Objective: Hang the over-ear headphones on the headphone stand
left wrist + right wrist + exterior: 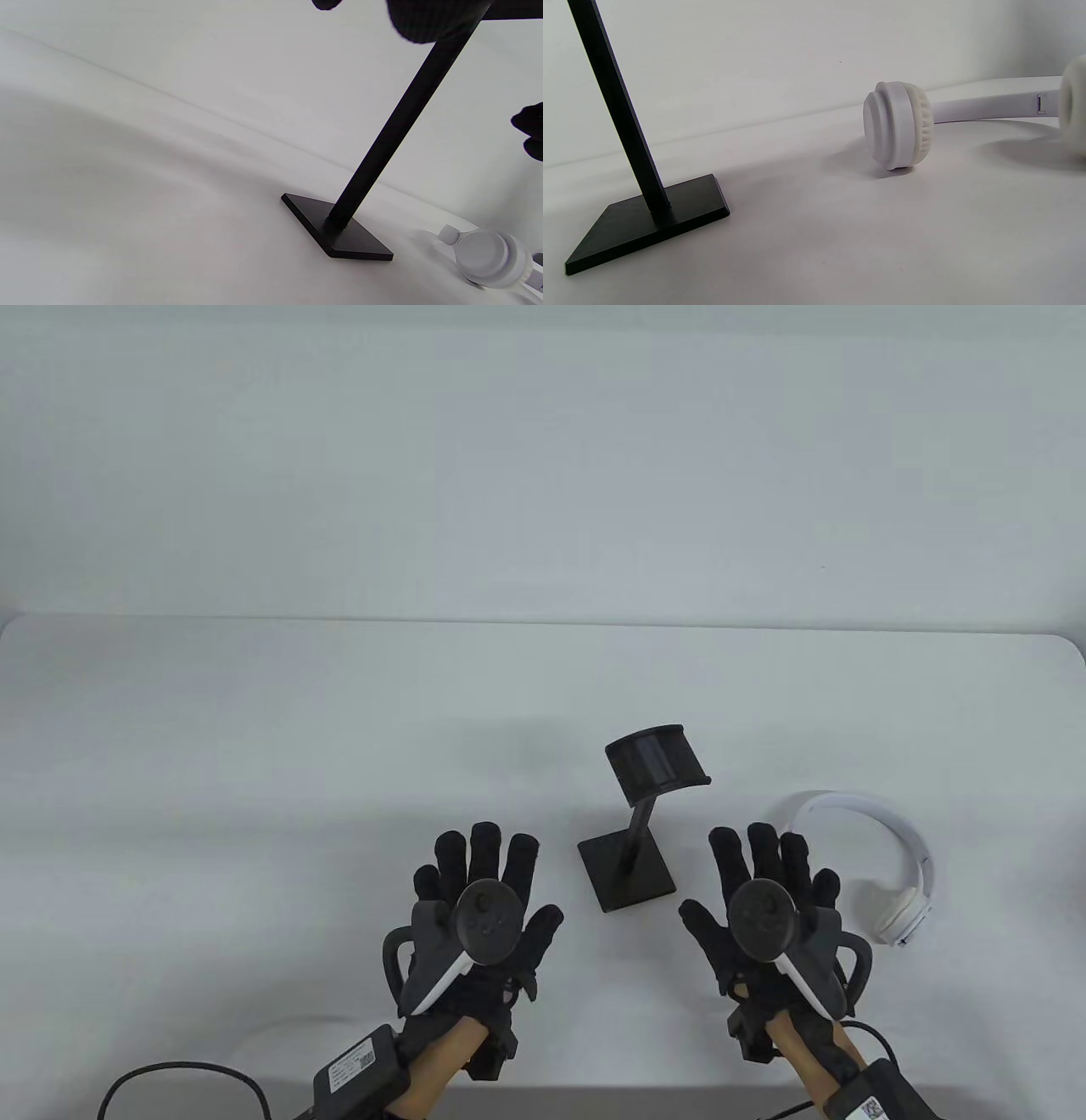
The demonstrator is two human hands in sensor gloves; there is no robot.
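Note:
A black headphone stand (640,823) with a square base and a curved top rest stands at the table's middle front; its post and base also show in the left wrist view (382,152) and the right wrist view (619,114). White over-ear headphones (882,865) lie on the table to its right, seen close in the right wrist view (899,125) and at the corner of the left wrist view (488,258). My left hand (488,891) hovers left of the stand, fingers spread, holding nothing. My right hand (768,891) hovers between the stand and the headphones, fingers spread, holding nothing.
The white table (254,746) ends at a pale wall behind. Black cables (178,1077) and wrist packs lie at the front edge beside my forearms.

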